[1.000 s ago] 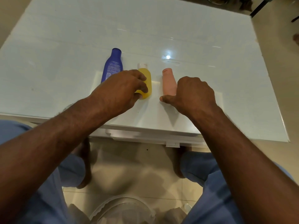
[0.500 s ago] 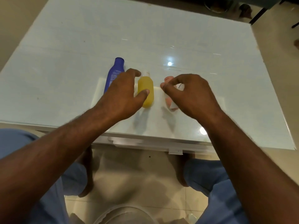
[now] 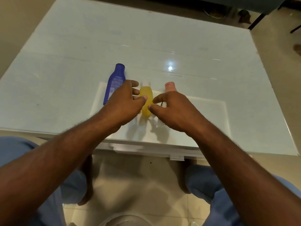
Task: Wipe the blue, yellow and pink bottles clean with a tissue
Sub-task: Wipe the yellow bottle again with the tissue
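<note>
Three bottles lie side by side on a white glass table [image 3: 179, 38]. The blue bottle [image 3: 114, 82] is on the left and nothing touches it. My left hand [image 3: 125, 101] grips the yellow bottle [image 3: 146, 97] with the white cap, thumb on top and fingers on its left side. My right hand [image 3: 172, 110] reaches in from the right, its thumb and forefinger at the yellow bottle, and it pinches a white tissue [image 3: 160, 123] that shows beneath the palm. The pink bottle [image 3: 170, 86] lies behind my right hand, and only its cap end shows.
A paler white rectangle [image 3: 211, 111] shows on the tabletop under the bottles. The table's front edge [image 3: 146, 149] runs just above my knees. Dark chair legs [image 3: 255, 22] stand on the floor at the far right. A round white container [image 3: 127, 221] sits on the floor between my legs.
My right hand has moved left from the pink bottle to the yellow one, uncovering the pink cap. The left hand stays on the yellow bottle.
</note>
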A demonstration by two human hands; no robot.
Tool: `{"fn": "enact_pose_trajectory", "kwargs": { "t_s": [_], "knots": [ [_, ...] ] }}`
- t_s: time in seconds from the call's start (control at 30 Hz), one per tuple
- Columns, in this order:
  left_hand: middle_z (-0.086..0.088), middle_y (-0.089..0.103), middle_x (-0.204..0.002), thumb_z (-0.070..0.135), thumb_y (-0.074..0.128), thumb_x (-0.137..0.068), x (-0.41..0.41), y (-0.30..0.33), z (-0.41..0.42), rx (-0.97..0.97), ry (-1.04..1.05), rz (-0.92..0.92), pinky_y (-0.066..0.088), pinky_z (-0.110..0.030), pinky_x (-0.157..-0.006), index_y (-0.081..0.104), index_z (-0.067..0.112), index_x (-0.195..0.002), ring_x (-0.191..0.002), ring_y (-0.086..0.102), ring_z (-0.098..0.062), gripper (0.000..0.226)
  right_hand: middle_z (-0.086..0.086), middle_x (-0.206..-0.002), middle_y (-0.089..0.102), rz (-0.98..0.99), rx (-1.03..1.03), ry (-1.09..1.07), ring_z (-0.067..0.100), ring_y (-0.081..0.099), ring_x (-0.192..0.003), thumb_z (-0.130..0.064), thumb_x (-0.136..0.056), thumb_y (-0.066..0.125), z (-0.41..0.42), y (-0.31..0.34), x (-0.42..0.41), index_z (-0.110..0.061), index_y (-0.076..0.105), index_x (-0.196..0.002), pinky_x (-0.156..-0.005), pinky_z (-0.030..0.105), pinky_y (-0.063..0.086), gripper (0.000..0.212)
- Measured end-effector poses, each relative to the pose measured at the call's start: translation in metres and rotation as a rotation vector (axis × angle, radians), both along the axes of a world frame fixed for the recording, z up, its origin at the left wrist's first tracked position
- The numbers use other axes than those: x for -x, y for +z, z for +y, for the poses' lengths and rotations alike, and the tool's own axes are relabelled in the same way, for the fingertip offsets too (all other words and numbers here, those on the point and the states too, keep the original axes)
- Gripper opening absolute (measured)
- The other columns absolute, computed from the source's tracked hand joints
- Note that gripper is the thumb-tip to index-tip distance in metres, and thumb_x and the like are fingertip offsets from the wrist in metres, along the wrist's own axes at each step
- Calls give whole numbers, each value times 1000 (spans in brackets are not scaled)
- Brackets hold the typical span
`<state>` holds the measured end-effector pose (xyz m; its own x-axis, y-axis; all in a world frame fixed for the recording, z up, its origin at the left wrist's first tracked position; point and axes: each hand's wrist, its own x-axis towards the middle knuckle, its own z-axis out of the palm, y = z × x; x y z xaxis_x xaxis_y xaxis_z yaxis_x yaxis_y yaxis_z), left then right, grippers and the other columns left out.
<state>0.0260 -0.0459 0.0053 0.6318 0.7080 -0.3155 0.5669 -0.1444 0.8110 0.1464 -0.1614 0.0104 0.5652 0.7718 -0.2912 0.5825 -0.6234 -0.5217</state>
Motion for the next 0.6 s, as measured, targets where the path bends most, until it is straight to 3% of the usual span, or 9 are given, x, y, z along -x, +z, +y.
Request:
{"fn": "enact_pose_trajectory", "kwargs": {
  "t_s": [0.13, 0.23, 0.4, 0.5, 0.6],
  "knots": [
    [-1, 59, -142, 33, 69, -99, -1, 0, -4, -61, -16, 37, 57, -42, -99, 45, 22, -150, -120, 63, -21, 58, -5, -165, 27, 14, 18, 7, 20, 65, -119, -50, -98, 70, -1, 2, 0, -22, 72, -136, -91, 31, 55, 47],
    [-2, 58, -146, 35, 71, -97, -1, -1, -5, -45, -10, 31, 57, -45, -101, 46, 22, -150, -124, 62, -23, 60, -5, -165, 28, 23, 19, 9, 18, 63, -114, -49, -98, 71, -3, 5, 2, -22, 72, -136, -88, 29, 51, 47],
    [-4, 55, -148, 27, 81, -89, -2, -1, -8, -38, -47, 46, 57, -47, -102, 35, 28, -153, -123, 63, -27, 79, -3, -160, 41, 48, -27, -8, 20, 68, -111, -42, -100, 67, -5, 9, 0, -27, 74, -134, -91, 35, 58, 37],
    [-4, 59, -143, 17, 80, -88, -2, 0, -4, 26, -1, 2, 57, -38, -96, 35, 29, -154, -118, 64, -23, 80, -3, -155, 54, 70, -68, -54, 15, 67, -109, -38, -99, 64, -4, 11, -2, -32, 77, -127, -89, 32, 55, 31],
    [0, 67, -132, 9, 77, -86, 0, 5, 1, 205, 66, -126, 56, -26, -81, 40, 29, -152, -111, 68, -18, 78, -2, -136, 69, 135, -186, -167, 21, 72, -110, -32, -98, 65, -4, 15, -5, -24, 80, -118, -98, 45, 61, 26]
  ]
}}
